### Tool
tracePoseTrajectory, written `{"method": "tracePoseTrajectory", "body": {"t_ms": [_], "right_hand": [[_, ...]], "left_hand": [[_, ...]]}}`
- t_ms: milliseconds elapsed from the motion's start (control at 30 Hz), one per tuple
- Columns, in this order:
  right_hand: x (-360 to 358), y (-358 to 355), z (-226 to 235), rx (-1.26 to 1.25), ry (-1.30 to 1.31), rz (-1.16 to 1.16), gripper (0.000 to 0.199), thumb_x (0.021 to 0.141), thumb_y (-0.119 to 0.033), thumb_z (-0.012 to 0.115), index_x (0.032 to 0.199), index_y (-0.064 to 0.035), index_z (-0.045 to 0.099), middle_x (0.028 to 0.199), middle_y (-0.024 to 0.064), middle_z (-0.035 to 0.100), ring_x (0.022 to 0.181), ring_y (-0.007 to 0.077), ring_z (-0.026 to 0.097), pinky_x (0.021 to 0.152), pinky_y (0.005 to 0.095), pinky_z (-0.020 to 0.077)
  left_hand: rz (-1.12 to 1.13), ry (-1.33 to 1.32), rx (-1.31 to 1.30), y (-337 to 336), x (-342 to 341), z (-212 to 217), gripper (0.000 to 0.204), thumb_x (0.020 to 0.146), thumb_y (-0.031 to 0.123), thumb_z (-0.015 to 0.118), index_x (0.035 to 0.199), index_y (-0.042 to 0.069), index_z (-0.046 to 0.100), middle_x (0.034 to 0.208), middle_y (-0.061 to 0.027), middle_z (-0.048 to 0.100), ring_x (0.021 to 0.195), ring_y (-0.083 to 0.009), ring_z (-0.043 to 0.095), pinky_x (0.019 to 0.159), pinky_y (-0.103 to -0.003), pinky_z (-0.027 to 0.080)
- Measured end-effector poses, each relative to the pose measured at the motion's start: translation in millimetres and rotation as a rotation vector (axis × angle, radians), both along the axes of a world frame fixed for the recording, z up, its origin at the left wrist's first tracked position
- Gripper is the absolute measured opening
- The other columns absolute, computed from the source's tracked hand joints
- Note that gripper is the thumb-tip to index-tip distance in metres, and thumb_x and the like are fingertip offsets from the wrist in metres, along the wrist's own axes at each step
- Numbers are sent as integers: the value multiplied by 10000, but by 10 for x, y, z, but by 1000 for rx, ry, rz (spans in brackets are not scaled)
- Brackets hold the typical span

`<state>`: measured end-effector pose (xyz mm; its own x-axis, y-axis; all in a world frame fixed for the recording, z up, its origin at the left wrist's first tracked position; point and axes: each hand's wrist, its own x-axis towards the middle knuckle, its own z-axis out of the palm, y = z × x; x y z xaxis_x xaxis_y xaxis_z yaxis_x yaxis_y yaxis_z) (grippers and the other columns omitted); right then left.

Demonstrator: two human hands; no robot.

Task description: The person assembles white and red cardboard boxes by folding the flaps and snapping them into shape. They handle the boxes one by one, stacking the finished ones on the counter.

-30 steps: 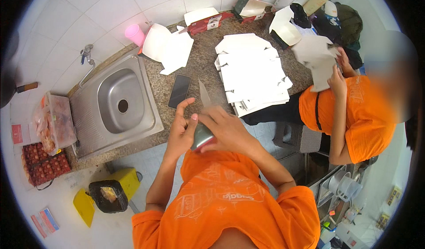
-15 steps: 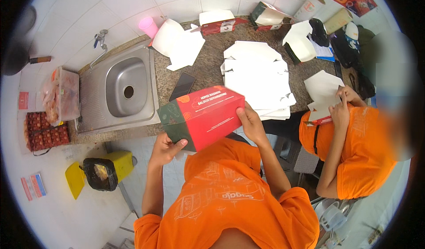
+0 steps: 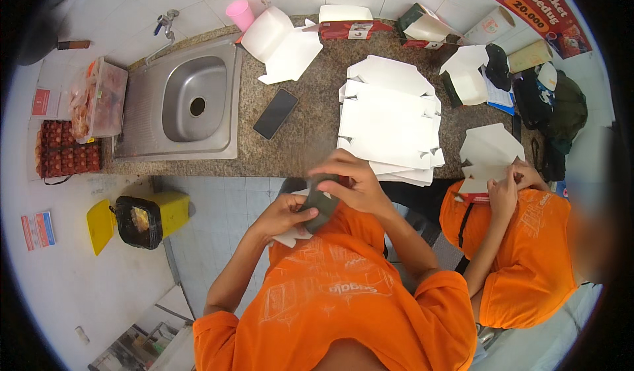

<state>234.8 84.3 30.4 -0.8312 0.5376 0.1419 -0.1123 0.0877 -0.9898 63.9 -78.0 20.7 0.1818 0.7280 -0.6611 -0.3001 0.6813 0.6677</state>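
Note:
Close to my body, over my lap, I hold a cardboard food box (image 3: 321, 214) with its dark green end turned up. My left hand (image 3: 284, 216) grips its left side, thumb on the green panel, and white flaps stick out below. My right hand (image 3: 356, 183) is bent over the box's upper right edge, thumb against it; its fingertips are slightly blurred. On the counter (image 3: 290, 160) beyond lies a stack of flat white box blanks (image 3: 388, 123). A black phone (image 3: 275, 113) rests left of the stack.
At left are a steel sink (image 3: 196, 100), a plastic tub (image 3: 105, 100) and a yellow bin (image 3: 173, 212). Opened boxes (image 3: 290, 51) and a pink cup (image 3: 240, 14) stand along the wall. At right, a co-worker in orange (image 3: 522, 259) handles another box (image 3: 489, 150).
The box has turned from its red side to its green end and come lower, nearer my body. My right hand has moved from its right side to over the top edge.

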Motion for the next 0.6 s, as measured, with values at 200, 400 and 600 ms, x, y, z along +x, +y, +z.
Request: {"method": "tracePoseTrajectory", "body": {"t_ms": [200,400,600], "right_hand": [[-13,252,202,271,-235,84,216,893,-133,742,1108,-126,765,880,58,617,786,178,561,695,277,441],[-221,204,133,-105,-2,-154,171,874,-142,771,1037,-91,777,863,27,640,729,142,543,648,287,420],[-313,619,190,335,-450,323,282,815,-242,812,1056,-104,766,866,77,622,722,217,573,675,340,460]], "left_hand": [[39,-64,-18,52,-52,-80,323,1038,297,593,1142,3,681,920,-34,712,743,-94,673,641,-251,572],[78,-186,-47,206,-234,-145,331,1037,318,589,1165,19,648,960,-44,699,721,-96,667,619,-241,554],[-43,-30,-58,554,-378,-94,336,1046,357,566,1115,39,650,926,-39,681,714,-107,650,613,-243,552]]}}
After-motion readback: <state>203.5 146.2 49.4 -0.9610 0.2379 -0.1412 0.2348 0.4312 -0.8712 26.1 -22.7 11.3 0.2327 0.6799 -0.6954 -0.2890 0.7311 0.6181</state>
